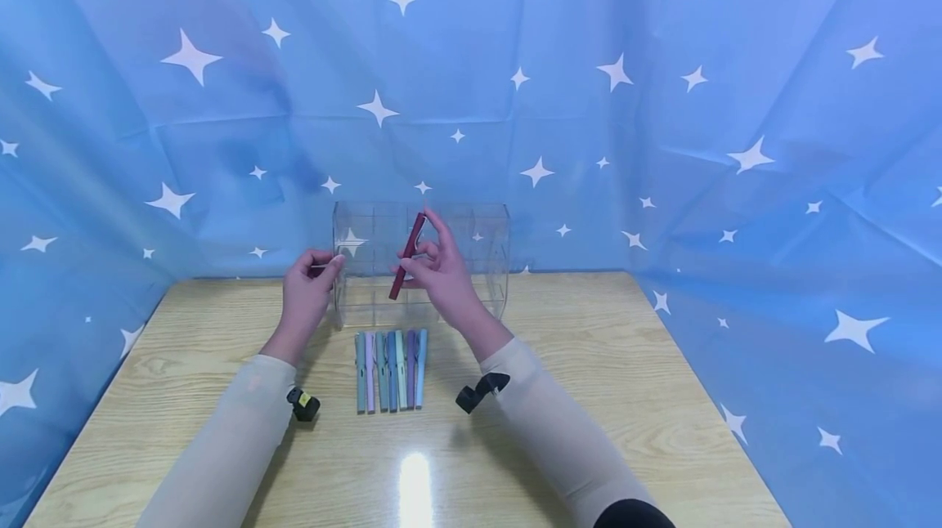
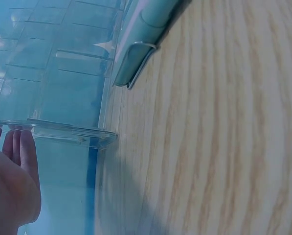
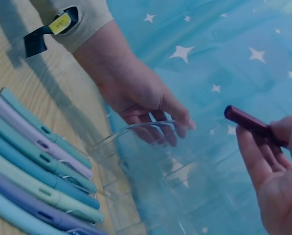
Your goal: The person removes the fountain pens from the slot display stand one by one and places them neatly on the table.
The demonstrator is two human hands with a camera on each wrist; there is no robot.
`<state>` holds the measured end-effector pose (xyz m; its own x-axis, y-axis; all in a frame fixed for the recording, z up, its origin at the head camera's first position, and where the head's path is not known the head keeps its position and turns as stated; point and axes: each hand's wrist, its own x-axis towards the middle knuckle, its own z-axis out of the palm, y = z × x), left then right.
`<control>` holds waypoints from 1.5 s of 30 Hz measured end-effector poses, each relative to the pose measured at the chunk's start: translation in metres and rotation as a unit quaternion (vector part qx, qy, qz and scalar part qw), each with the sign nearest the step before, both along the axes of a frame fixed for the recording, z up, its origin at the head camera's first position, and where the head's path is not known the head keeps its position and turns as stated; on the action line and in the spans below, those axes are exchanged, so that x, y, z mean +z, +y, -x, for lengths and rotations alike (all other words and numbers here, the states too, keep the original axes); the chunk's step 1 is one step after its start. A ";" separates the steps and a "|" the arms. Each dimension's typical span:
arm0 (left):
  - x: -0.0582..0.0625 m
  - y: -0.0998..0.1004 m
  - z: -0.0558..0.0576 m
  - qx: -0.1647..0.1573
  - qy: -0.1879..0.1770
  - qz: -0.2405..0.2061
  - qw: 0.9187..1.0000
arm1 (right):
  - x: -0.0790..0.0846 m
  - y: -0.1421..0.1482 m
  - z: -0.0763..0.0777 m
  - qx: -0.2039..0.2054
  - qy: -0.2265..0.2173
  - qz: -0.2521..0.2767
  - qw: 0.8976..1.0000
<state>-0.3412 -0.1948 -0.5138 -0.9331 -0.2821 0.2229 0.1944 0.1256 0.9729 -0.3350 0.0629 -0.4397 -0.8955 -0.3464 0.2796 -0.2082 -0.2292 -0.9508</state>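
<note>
A clear plastic compartment organizer [image 1: 353, 314] stands near the back edge of the table. At its left side, my left hand [image 1: 309, 287] holds the side wall, its fingers [image 2: 29, 149] lying against the outer face in the left wrist view. My right hand [image 1: 447, 279] pinches a dark red pen [image 1: 407, 257], raised and tilted in front of the organizer's compartments. In the right wrist view the same red pen [image 3: 251, 123] points away from the right palm. Several pastel pens [image 1: 392, 371] lie side by side in a row just in front of the organizer.
The wooden table [image 1: 589, 397] extends to both sides of the organizer. A blue curtain with white stars [image 1: 662, 119] hangs behind and beside it. Small black devices, such as the one on the right wrist [image 1: 482, 391], are strapped over the sleeves.
</note>
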 end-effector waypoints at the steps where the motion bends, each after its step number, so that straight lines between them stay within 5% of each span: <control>1: 0.000 0.000 0.000 0.000 0.000 0.000 1.000 | 0.000 0.002 -0.001 -0.001 -0.001 -0.004 1.000; 13: 0.002 -0.001 -0.001 0.002 -0.006 0.004 1.000 | -0.013 0.026 -0.015 0.020 -0.002 -0.047 0.999; 45: 0.002 0.000 -0.001 0.000 -0.010 0.004 1.000 | -0.068 0.063 -0.054 0.021 -0.138 -0.167 0.976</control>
<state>-0.3399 -0.1949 -0.5119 -0.9374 -0.2806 0.2062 0.1748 0.1327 0.9756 -0.2808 0.1260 -0.5076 -0.9034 -0.4159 -0.1041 0.0686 0.0994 -0.9927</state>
